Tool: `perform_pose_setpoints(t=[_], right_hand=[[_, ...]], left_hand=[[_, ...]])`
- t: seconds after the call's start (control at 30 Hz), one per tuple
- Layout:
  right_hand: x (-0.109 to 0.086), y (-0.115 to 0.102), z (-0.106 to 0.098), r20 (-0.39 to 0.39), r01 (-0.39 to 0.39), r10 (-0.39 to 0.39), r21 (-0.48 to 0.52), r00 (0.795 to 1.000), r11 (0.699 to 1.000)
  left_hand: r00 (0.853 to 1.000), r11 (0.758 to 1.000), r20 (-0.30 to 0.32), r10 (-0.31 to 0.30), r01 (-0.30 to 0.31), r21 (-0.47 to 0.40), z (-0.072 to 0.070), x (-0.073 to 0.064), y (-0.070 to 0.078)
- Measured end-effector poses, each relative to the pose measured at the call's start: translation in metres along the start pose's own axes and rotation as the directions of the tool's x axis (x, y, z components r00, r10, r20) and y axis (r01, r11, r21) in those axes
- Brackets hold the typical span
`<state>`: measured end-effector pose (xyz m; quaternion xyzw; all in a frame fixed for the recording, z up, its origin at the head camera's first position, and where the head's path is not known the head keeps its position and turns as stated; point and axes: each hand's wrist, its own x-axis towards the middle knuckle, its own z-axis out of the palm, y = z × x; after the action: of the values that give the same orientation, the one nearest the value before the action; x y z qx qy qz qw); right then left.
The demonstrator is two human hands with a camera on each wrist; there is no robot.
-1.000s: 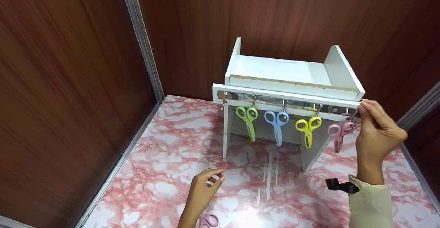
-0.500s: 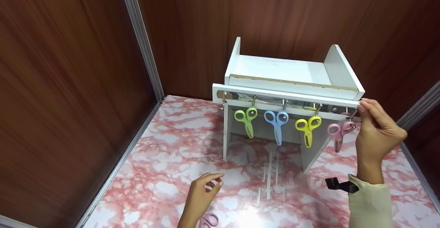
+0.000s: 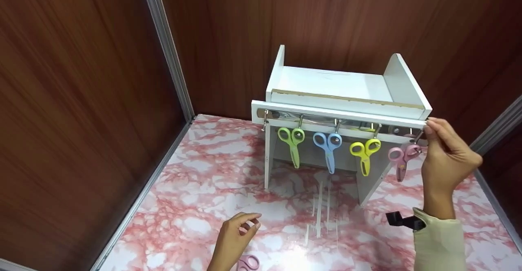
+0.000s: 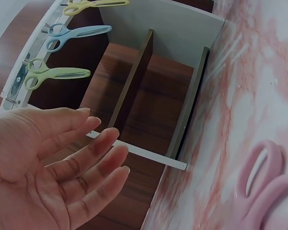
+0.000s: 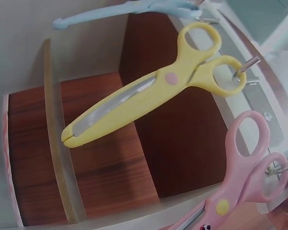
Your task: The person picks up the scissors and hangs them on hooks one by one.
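My right hand pinches the right end of a white hook rail with thumb and fingertips. From its hooks hang green scissors, blue scissors, yellow scissors and pink scissors, all blades down; the pink pair is closest to this hand. The leftmost hook bears nothing. My left hand hovers over the table with loosely bent fingers, holding nothing. Beside its wrist, another pair of pink scissors lies on the table, partly hidden in the head view.
The rail runs along the front of a white shelf unit with raised sides, standing against a brown wood panel. Another wood panel rises on the left. The tabletop has a red-and-white marbled pattern with pale scuffs.
My left hand has drifted slightly down and left, away from the rail. The green scissors have swung a little on their hook. My right hand keeps its place on the rail's end.
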<state>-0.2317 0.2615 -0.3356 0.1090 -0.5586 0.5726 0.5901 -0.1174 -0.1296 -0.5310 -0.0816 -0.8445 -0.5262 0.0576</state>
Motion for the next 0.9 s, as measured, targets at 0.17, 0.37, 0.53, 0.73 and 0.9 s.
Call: perform_pose_setpoints(t=[0.17,0.37,0.53,0.73,0.9], right_hand=[[0.0,0.0,0.0,-0.005,-0.002,0.002,0.001,1.0,1.0],[0.0,0.0,0.001,-0.014,-0.012,0.013,0.022,1.0,1.0],[0.001,-0.001,0.001,-0.014,-0.008,0.008,0.013,1.0,1.0],[0.001,0.0,0.001,-0.016,-0.001,0.002,0.015,1.0,1.0],[0.0,0.0,0.001,-0.011,-0.006,0.007,0.043,1.0,0.999]], left_hand=[[1.0,0.999,-0.025,0.0,0.001,0.032,-0.004,-0.002,-0.006],[0.999,0.995,-0.044,-0.013,0.017,0.102,-0.01,-0.003,-0.012],[1.0,0.993,-0.03,-0.008,0.012,0.121,-0.013,-0.003,-0.015],[1.0,0.991,-0.021,-0.023,0.026,0.131,-0.016,-0.004,-0.02],[0.999,0.988,0.003,-0.054,0.053,0.144,-0.02,-0.008,-0.024]])
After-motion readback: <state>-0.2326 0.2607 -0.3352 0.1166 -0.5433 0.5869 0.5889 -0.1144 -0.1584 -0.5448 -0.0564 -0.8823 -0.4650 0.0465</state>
